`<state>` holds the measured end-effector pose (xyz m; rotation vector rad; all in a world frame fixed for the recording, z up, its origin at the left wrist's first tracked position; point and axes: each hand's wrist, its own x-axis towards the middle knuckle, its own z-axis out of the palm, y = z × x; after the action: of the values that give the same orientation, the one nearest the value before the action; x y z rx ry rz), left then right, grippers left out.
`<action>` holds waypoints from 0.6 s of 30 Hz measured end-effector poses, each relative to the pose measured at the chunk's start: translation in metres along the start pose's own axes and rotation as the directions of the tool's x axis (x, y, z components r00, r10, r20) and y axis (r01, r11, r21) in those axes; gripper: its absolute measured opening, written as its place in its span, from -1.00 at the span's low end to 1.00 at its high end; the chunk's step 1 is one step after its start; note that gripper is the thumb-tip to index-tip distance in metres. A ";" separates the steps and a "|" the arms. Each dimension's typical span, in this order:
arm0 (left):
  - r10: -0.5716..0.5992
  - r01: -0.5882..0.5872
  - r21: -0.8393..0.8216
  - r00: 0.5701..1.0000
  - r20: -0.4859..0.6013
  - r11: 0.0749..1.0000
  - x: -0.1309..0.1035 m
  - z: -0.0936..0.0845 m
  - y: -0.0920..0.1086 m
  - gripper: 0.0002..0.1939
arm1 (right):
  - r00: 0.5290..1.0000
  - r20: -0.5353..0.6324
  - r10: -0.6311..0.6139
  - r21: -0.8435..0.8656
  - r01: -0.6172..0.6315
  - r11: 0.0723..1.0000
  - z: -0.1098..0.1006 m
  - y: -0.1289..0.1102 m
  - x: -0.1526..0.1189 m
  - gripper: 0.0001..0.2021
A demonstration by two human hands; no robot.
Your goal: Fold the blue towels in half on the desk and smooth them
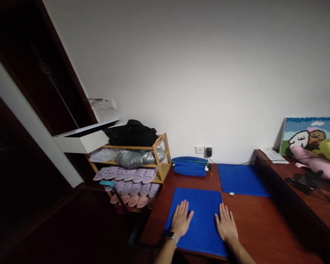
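A blue rectangular cloth (200, 223) lies spread on the brown wooden table (247, 220), near its front edge. On its left side my left hand (181, 219) rests palm down, fingers stretched out, with a watch on the wrist. My right hand (226, 223) lies flat at the cloth's right edge, partly on the cloth, its thumb apart from the other fingers. Neither hand grips anything. Behind it, against the wall, a second blue cloth (243, 179) is laid flat with a small white tag. Folded or stacked blue fabric (189, 168) sits at the back left.
Left of the table stands a wooden shoe rack (162, 172) with several slippers (134, 187), a black bag (132, 134) and a white box (84, 142). A black plug (208, 152) trails a cable. A raised surface at right holds a pink plush toy (316, 165) and a picture (308, 134).
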<state>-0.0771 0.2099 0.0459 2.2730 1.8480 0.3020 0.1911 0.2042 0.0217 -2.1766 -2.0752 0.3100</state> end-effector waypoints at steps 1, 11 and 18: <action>-0.046 0.047 0.025 0.999 -0.027 0.999 -0.003 -0.004 -0.018 -0.19 | 1.000 -0.004 0.000 0.011 0.000 1.000 0.001 0.000 0.000 -0.25; -0.090 0.117 0.128 0.977 -0.194 0.985 -0.006 0.021 -0.072 -0.21 | 1.000 -0.022 0.023 0.000 -0.023 1.000 0.003 -0.003 -0.003 -0.28; -0.095 0.118 0.124 0.979 -0.178 0.985 -0.002 0.018 -0.076 -0.18 | 1.000 -0.021 -0.005 0.052 0.006 0.999 0.010 -0.001 -0.038 -0.27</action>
<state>-0.1435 0.2227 0.0077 2.2871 2.1282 0.3785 0.1862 0.1662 0.0144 -2.1354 -2.0384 0.3356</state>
